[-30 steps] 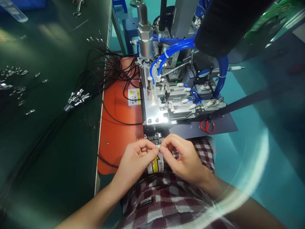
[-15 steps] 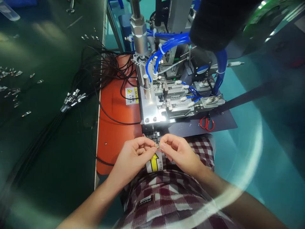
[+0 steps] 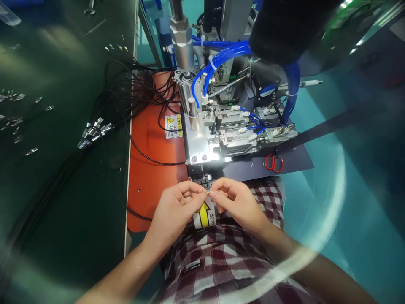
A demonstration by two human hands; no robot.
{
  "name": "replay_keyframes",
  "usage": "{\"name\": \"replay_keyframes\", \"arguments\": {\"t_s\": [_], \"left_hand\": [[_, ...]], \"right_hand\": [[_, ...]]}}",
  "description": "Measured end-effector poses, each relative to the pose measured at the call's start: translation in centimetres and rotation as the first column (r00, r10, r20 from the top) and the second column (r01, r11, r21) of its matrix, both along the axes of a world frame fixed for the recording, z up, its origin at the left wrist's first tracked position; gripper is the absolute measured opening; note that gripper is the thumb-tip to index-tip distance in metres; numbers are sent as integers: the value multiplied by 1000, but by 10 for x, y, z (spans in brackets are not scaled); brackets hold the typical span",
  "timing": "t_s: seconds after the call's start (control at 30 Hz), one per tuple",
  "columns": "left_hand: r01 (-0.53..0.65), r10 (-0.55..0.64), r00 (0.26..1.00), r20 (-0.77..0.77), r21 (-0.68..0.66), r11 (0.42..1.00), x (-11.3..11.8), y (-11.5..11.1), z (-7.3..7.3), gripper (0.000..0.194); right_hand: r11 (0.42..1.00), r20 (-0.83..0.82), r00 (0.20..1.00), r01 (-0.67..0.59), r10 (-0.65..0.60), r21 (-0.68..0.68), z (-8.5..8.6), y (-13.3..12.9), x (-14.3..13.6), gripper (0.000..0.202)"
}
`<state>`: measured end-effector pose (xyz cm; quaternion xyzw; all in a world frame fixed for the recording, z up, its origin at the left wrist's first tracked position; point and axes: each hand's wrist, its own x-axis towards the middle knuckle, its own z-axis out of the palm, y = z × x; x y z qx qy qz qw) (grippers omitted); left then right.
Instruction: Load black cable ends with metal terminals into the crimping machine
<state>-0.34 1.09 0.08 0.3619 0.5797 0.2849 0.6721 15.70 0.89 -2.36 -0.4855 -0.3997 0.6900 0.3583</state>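
Note:
My left hand and my right hand meet fingertip to fingertip in front of the machine. Both are closed in a pinch. Between the tips shows a tiny pale, shiny piece, mostly covered by the fingers, so its kind is not clear. A black cable runs over the orange plate and disappears beside my left wrist. Just below the fingertips lies a white label with a yellow arrow. Behind them is the metal machine's dark front fixture.
The machine with blue air hoses stands ahead. Left of it, black cables cross the orange plate. A bundle of metal-tipped cables and scattered small metal pieces lie on the dark table. Red-handled scissors rest at right.
My fingertips have drawn slightly closer around the tiny piece, leaving less of it visible. The whole view has shifted a little; otherwise things stay in place.

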Motion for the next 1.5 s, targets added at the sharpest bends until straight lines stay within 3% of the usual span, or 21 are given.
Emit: {"name": "replay_keyframes", "arguments": {"t_s": [0.33, 0.6, 0.87, 1.37, 1.5], "left_hand": [[-7, 7, 1000, -24, 8, 1000, 3, 0, 2, 21], [22, -20, 999, -42, 30, 999, 4, 1, 3, 23], [34, -32, 998, -57, 43, 999, 4, 0, 2, 23], [59, -56, 997, -53, 60, 996, 3, -1, 2, 20], [134, -89, 973, -212, 211, 968, 2, -3, 2, 16]], "right_hand": [[998, 73, 997, 29, -33, 49, 2, -1, 0, 18], [971, 212, 974, 29, -81, 236, 3, 3, 1, 9], [998, 4, 1000, 19, -19, 53, 2, 6, 4, 16], [973, 225, 974, -72, 21, 220, -1, 1, 5, 14], [976, 193, 981, -70, 30, 206, -4, 2, 7, 16]]}}
